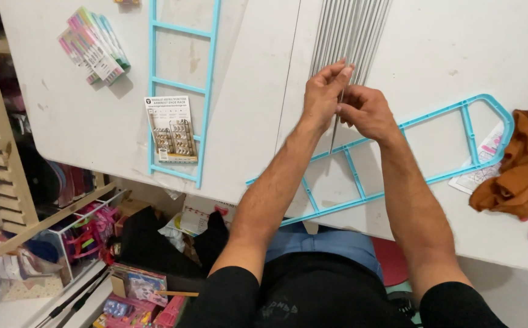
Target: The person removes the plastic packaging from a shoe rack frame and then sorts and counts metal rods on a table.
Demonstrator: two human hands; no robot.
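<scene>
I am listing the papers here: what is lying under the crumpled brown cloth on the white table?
A printed paper sheet sticks out from under the crumpled brown cloth; its remaining part is covered.

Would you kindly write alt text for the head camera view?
Both hands, left hand and right hand, grip thin metal rods over a white table. Two light-blue ladder-like plastic frames lie beside them; a brown cloth sits right.
</scene>
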